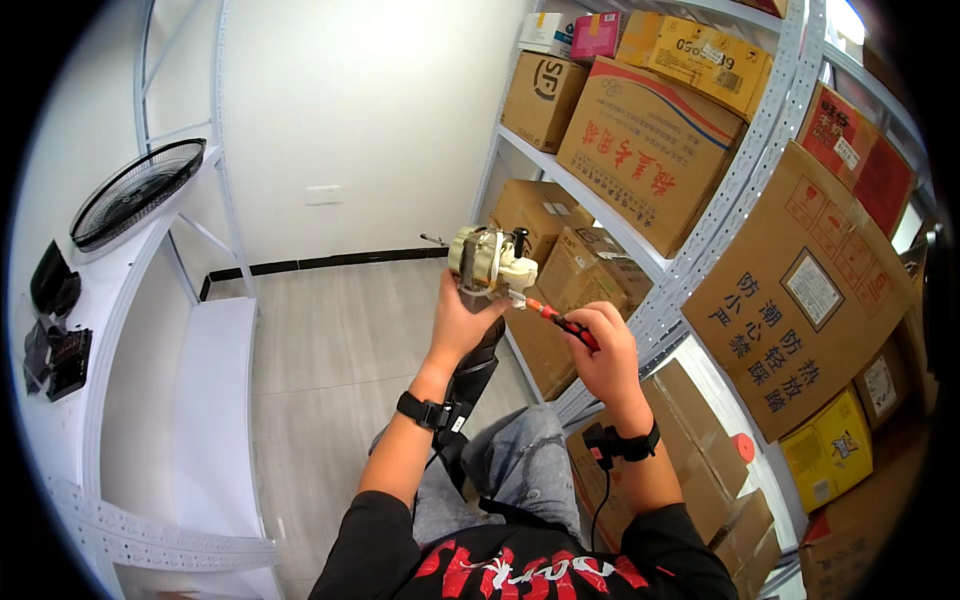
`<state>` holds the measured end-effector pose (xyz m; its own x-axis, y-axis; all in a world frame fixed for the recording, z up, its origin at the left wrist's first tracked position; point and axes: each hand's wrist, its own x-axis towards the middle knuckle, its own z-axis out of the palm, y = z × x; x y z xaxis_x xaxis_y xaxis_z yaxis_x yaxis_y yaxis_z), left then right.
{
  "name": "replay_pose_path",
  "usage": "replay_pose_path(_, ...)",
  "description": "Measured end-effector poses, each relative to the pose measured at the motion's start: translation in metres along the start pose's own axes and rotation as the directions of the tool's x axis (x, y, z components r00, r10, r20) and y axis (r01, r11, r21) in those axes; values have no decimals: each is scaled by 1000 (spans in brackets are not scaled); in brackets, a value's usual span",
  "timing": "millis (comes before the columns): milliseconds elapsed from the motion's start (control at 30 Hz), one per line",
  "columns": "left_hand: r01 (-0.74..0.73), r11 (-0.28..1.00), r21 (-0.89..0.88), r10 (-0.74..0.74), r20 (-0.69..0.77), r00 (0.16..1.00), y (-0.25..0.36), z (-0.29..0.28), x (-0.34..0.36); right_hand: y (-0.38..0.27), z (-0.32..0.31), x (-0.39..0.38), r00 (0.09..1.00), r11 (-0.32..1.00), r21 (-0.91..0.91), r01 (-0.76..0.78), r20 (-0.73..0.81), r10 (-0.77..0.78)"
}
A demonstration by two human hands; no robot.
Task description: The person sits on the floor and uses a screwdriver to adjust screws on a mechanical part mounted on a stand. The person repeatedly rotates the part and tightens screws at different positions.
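My left hand (462,318) is closed around the underside of a fan motor (478,258), which has a pale gearbox, a metal shaft pointing left and a small black knob on top. My right hand (606,358) grips a screwdriver (574,327) by its red and black handle. The screwdriver's tip meets the lower right side of the motor housing; the exact contact point is too small to make out. Below the motor, a black post-like part (476,372) shows between my forearm and my knees.
On the left white shelf (128,290) lie a round black fan grille (137,195) and several black parts (58,285). Metal racks with cardboard boxes (640,150) stand close on the right. A large tilted carton (800,290) leans near my right arm.
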<state>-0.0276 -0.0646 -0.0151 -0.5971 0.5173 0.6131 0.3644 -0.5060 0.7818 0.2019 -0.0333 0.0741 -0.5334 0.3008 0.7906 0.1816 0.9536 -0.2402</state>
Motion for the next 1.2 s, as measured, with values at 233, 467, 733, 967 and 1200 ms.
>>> replay_pose_path(233,9,993,-117,-9,0,1000,-5,12,-9,-3,4,-5,995,994,-53,-98,16,99)
replay_pose_path(467,41,977,-209,-36,29,999,-4,11,-11,1,0,-13,998,995,79,54,13,-55)
replay_pose_path(733,73,964,-257,-59,62,996,-3,13,-8,-4,12,-18,990,1000,-4,-29,-138,28)
replay_pose_path(967,119,968,-222,-104,79,991,-9,12,-12,1,3,-11,980,977,67,200,0,-201)
replay_pose_path(1200,134,958,-254,-118,76,990,-17,12,-14,-6,10,-6,974,988,69,137,-189,-122)
